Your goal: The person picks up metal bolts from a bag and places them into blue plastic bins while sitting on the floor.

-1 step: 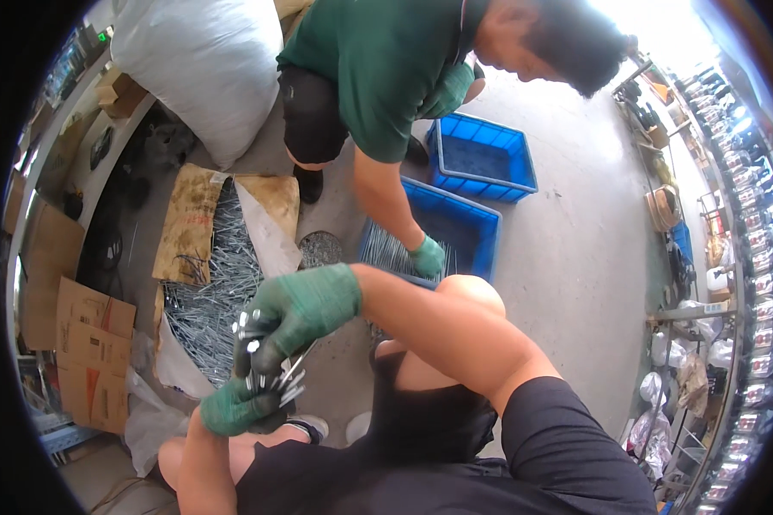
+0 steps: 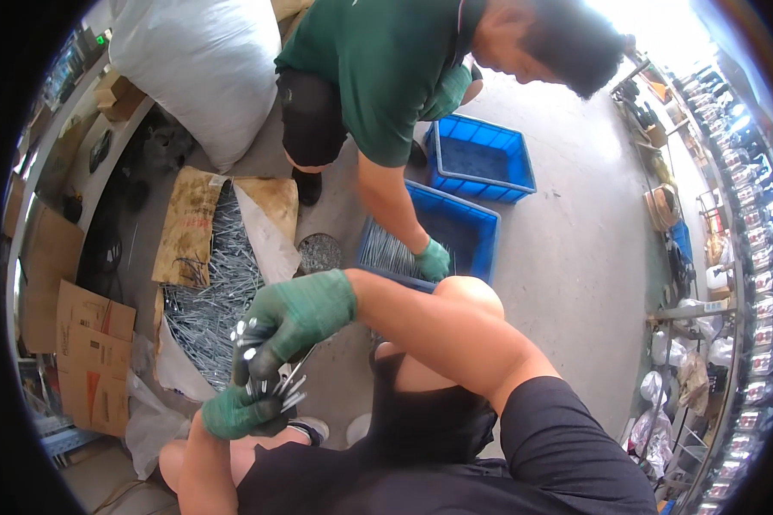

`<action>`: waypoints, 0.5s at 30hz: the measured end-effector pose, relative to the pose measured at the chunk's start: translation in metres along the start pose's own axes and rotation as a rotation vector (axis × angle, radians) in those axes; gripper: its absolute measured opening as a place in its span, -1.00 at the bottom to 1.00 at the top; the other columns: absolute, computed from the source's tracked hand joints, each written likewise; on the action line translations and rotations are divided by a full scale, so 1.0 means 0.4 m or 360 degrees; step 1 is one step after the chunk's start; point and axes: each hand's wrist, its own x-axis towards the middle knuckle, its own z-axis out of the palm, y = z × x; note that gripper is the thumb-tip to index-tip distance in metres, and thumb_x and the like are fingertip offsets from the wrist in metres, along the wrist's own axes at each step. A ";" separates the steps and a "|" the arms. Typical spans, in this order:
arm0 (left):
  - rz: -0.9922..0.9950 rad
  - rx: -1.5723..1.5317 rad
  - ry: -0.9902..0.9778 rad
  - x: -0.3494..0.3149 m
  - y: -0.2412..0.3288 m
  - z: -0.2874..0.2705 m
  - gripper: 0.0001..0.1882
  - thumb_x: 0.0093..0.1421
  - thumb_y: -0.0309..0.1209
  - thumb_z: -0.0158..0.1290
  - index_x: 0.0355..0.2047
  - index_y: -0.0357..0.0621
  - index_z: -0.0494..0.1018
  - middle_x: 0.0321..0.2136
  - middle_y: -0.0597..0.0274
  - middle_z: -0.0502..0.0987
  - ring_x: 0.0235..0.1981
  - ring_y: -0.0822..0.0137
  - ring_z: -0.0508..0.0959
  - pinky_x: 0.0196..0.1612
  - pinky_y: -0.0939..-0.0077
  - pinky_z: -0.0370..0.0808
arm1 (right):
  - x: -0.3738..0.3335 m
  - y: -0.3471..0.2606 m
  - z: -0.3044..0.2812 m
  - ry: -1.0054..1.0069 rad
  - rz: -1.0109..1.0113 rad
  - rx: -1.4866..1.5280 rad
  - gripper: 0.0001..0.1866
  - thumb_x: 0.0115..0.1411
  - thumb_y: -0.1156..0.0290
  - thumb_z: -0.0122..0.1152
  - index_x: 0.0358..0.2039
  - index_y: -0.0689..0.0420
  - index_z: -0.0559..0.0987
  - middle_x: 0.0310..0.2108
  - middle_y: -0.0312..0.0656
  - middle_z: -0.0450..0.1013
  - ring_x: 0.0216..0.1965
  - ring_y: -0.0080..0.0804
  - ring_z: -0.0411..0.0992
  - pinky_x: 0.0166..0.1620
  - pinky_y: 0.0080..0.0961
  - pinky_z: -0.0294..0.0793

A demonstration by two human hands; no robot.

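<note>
My right hand (image 2: 301, 316), in a green glove with dark fingertips, is closed round a bundle of long metal rods (image 2: 292, 396) from above. Shiny heads show at the bundle's upper left end, and thin ends stick out at the lower right. My left hand (image 2: 242, 412), gloved alike, grips the lower part of the same bundle. Fingers hide much of its middle. Just beyond both hands, a large heap of similar loose rods (image 2: 219, 313) lies on an opened brown paper and white plastic sack (image 2: 183, 236).
Across from me a crouching person in a green shirt reaches a gloved hand (image 2: 434, 260) into a blue crate (image 2: 487, 249) with rods inside. Behind it stands another blue crate (image 2: 524, 184). A round container (image 2: 320, 253), a big white sack (image 2: 202, 77), cardboard (image 2: 94, 356) and shelves (image 2: 691, 313) surround us.
My right hand has shifted very slightly left and down, still on the bundle. The other person's gloved hand has moved a little to the right in the crate.
</note>
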 end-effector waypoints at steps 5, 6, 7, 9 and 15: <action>-0.0019 0.0122 0.0044 0.003 -0.023 -0.010 -0.78 0.43 -0.24 0.06 -0.20 -0.14 0.42 -0.58 0.41 0.33 -0.62 0.56 0.27 -0.57 0.61 0.19 | 0.014 0.012 0.002 0.0579 -0.0199 0.0257 -0.67 0.34 0.14 0.24 -0.14 0.16 0.69 -0.50 -0.37 0.47 -0.50 -0.68 0.36 -0.43 -0.64 0.36; -0.0046 0.0157 0.0072 -0.001 -0.026 -0.009 -0.75 0.43 -0.21 0.06 -0.20 -0.16 0.42 -0.60 0.41 0.34 -0.63 0.56 0.27 -0.58 0.61 0.19 | 0.009 0.006 -0.012 0.0738 -0.0317 0.0495 -0.66 0.36 0.11 0.21 -0.17 0.15 0.67 -0.54 -0.36 0.44 -0.54 -0.65 0.35 -0.45 -0.64 0.36; -0.0070 0.0192 0.0102 -0.005 -0.028 -0.008 -0.72 0.42 -0.18 0.06 -0.21 -0.17 0.43 -0.61 0.40 0.34 -0.64 0.56 0.27 -0.59 0.62 0.18 | 0.003 0.000 -0.029 0.0892 -0.0433 0.0733 -0.64 0.38 0.07 0.18 -0.19 0.15 0.65 -0.58 -0.34 0.40 -0.57 -0.62 0.35 -0.47 -0.63 0.35; -0.0026 0.0235 0.0147 0.015 -0.031 -0.003 -0.68 0.41 -0.15 0.07 -0.19 -0.20 0.43 -0.61 0.38 0.38 -0.65 0.56 0.28 -0.60 0.61 0.19 | 0.003 -0.007 -0.071 0.1314 -0.0686 0.0954 -0.62 0.41 0.04 0.13 -0.32 0.12 0.57 -0.59 -0.29 0.38 -0.57 -0.53 0.39 -0.49 -0.60 0.38; -0.0086 0.0033 0.0520 0.006 -0.019 -0.003 -0.68 0.30 -0.24 0.12 -0.12 -0.27 0.47 -0.52 0.24 0.49 -0.56 0.36 0.44 -0.51 0.49 0.34 | 0.025 -0.003 -0.105 0.1503 -0.0331 0.0313 -0.66 0.39 0.04 0.18 -0.34 0.05 0.51 -0.55 -0.40 0.35 -0.54 -0.61 0.35 -0.51 -0.56 0.36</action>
